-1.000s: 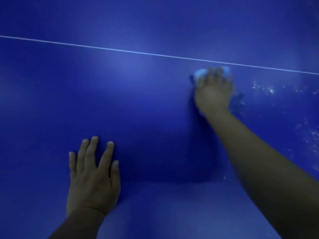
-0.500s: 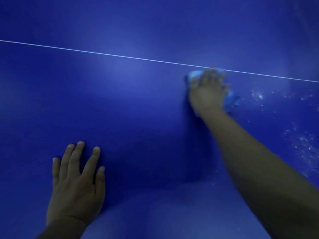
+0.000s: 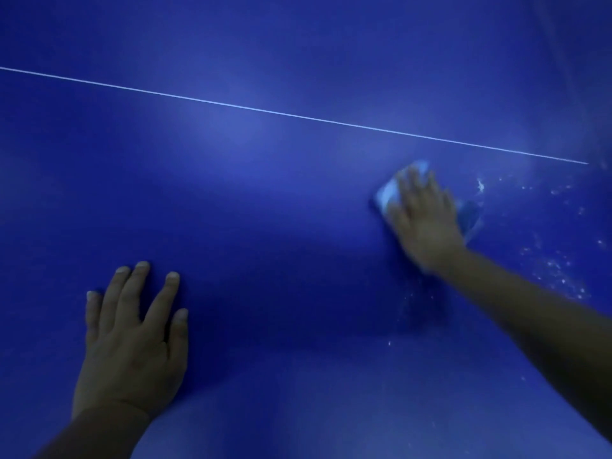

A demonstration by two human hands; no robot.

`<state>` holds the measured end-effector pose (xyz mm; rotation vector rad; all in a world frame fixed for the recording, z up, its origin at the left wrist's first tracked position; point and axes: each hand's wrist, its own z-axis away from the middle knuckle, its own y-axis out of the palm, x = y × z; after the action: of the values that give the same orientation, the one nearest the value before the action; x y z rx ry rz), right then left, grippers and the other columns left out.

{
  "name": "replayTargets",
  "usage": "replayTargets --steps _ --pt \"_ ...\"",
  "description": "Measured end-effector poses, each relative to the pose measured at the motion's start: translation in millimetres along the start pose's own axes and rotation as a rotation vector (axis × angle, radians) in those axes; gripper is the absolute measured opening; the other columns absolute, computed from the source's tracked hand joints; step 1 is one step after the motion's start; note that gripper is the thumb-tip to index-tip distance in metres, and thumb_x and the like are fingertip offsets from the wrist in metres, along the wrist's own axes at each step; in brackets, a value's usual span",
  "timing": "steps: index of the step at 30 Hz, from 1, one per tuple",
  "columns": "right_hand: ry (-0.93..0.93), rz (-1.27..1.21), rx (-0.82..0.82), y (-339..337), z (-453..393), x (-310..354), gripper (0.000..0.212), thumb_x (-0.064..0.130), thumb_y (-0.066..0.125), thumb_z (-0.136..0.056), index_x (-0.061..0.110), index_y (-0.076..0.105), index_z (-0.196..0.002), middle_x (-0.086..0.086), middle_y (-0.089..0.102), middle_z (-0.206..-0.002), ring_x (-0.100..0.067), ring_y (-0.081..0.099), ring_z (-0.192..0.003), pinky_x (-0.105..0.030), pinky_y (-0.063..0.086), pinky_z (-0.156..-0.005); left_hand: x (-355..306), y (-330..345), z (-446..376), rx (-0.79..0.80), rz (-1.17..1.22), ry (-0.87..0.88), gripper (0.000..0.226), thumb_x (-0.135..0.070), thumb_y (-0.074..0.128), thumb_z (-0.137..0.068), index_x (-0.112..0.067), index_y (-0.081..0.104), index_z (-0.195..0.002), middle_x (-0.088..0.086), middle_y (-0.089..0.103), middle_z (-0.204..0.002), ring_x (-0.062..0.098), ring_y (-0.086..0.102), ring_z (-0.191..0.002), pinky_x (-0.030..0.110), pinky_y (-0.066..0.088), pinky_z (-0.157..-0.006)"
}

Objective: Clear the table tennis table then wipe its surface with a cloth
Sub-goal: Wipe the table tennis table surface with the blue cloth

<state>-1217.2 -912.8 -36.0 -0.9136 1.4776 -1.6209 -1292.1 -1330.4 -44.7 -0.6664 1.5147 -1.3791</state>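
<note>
I saw two hands, one cloth, one table and one white line.

My left hand (image 3: 130, 339) lay flat on the blue table (image 3: 265, 226), low on the left side. Its fingers (image 3: 139, 286) were straight and spread a little apart. They held nothing. They just rested on the top.

My right hand (image 3: 422, 213) was farther away, on the right side. It lay on top of the cloth (image 3: 389, 193) and pressed it down on the table. That hand looked blurry. Its fingers were stretched out over the cloth, close to each other. I could not tell if any of them curled round its edge.

The cloth was pale blue, lighter than the table. It was mostly hidden under my hand. One bright corner stuck out on the left of my fingers, and a darker bit (image 3: 468, 217) showed on the right. It looked flat and soft. It sat near the white line (image 3: 298, 115), on my side of it, not touching it.

The line was thin and ran slanting across the table from the left down to the right.

To the right of the cloth were many small white specks (image 3: 556, 270) on the table. There were too many to count. A few more specks (image 3: 405, 298) lay under my right arm.

The table was deep blue, smooth and a bit shiny in the middle.
</note>
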Motion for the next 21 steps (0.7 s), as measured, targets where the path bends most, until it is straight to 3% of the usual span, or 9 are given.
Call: replayTargets --steps 3,5,7,10,12,15,19,21 --pt "-0.538 0.012 0.128 10.0 103.4 10.8 0.058 0.05 0.023 -0.105 0.023 0.028 -0.156 -0.003 0.017 -0.165 -0.031 0.013 -0.152 -0.053 0.013 -0.12 1.4 1.9 0.4 -0.003 0.001 0.016 0.063 -0.046 0.028 -0.096 -0.012 0.051 -0.142 0.016 0.03 -0.156 0.033 0.016 -0.149 0.039 -0.009 -0.122" --pt "-0.72 0.027 0.165 6.6 103.8 -8.8 0.057 0.052 0.025 -0.105 0.023 0.036 -0.153 -0.002 0.022 -0.164 -0.03 0.015 -0.152 -0.046 0.009 -0.122 2.2 1.9 1.3 -0.007 0.0 0.026 0.063 -0.046 0.028 -0.096 -0.011 0.05 -0.143 0.016 0.029 -0.156 0.033 0.015 -0.15 0.043 -0.006 -0.123" --pt "-0.589 0.016 0.084 -0.5 52.2 -21.9 0.066 0.055 0.02 -0.104 0.014 0.04 -0.151 -0.009 0.028 -0.161 -0.034 0.022 -0.149 -0.047 0.014 -0.119 2.5 1.3 1.7 -0.006 -0.004 0.027 0.064 -0.047 0.026 -0.097 -0.012 0.047 -0.145 0.016 0.028 -0.157 0.031 0.013 -0.151 0.046 -0.004 -0.123" --pt "-0.092 -0.035 0.041 -11.7 -31.5 -33.6 0.071 0.057 0.016 -0.097 0.017 0.03 -0.155 -0.005 0.02 -0.164 -0.03 0.014 -0.152 -0.048 0.015 -0.119 1.6 0.9 4.7 -0.019 -0.003 0.028 0.066 -0.049 0.023 -0.096 -0.012 0.046 -0.147 0.016 0.027 -0.158 0.03 0.011 -0.151 0.049 -0.001 -0.123" --pt "-0.02 -0.026 0.026 -8.2 -41.2 -36.6 0.068 0.053 0.017 -0.097 0.022 0.027 -0.156 -0.001 0.017 -0.166 -0.027 0.01 -0.153 -0.047 0.013 -0.119 0.2 0.3 4.8 -0.029 0.002 0.027 0.067 -0.049 0.022 -0.096 -0.013 0.045 -0.147 0.015 0.026 -0.159 0.029 0.01 -0.151 0.049 -0.001 -0.123" --pt "-0.152 -0.018 0.037 1.4 7.1 -10.5 0.068 0.055 0.019 -0.096 0.024 0.027 -0.156 0.0 0.018 -0.165 -0.028 0.013 -0.152 -0.048 0.012 -0.119 -0.2 1.8 5.3 -0.031 0.004 0.039 0.068 -0.05 0.02 -0.096 -0.013 0.043 -0.149 0.015 0.025 -0.16 0.029 0.009 -0.151 0.048 -0.002 -0.123" --pt "-0.549 -0.002 0.028 17.1 155.0 34.0 0.058 0.051 0.035 -0.1 0.023 0.042 -0.15 -0.003 0.028 -0.16 -0.036 0.024 -0.148 -0.055 0.018 -0.116 0.5 4.0 5.9 -0.041 -0.011 0.042 0.069 -0.052 0.02 -0.096 -0.013 0.043 -0.149 0.017 0.026 -0.159 0.031 0.011 -0.15 0.05 0.001 -0.123" --pt "-0.752 0.002 0.08 19.7 212.0 43.5 0.054 0.05 0.035 -0.103 0.027 0.038 -0.151 -0.001 0.025 -0.163 -0.034 0.02 -0.15 -0.053 0.015 -0.119 -0.6 2.3 7.3 -0.053 -0.052 0.03 0.069 -0.051 0.021 -0.095 -0.012 0.044 -0.147 0.018 0.029 -0.157 0.034 0.016 -0.149 0.053 0.007 -0.121"
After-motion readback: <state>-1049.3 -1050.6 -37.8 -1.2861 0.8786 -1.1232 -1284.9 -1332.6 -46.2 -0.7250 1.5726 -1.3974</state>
